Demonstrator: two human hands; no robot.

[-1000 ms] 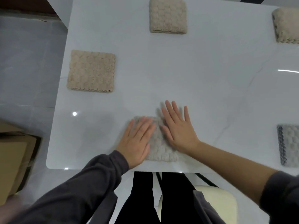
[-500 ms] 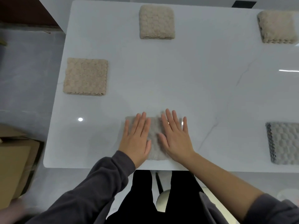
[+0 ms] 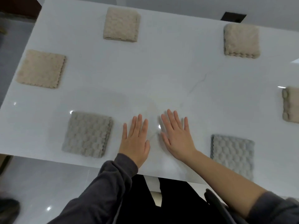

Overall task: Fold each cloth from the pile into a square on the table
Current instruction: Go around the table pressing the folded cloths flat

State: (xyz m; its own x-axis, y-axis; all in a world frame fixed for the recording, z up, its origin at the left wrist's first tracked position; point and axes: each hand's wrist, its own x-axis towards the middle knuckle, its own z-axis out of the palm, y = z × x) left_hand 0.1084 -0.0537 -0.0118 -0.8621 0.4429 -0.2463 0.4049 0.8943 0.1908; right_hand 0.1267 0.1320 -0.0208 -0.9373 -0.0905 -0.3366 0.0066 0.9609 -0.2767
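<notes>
Hands empty, between cloths.

Your left hand [image 3: 135, 143] and right hand [image 3: 176, 138] lie flat side by side at the bare table [image 3: 161, 75], fingers straight, holding nothing. A grey folded cloth [image 3: 88, 135] sits just left of them, a pale grey one [image 3: 233, 152] to the right, and beige squares [image 3: 121, 24] further out. The pile isn't in view, so the next move looks like finding it and pulling a fresh cloth.
</notes>
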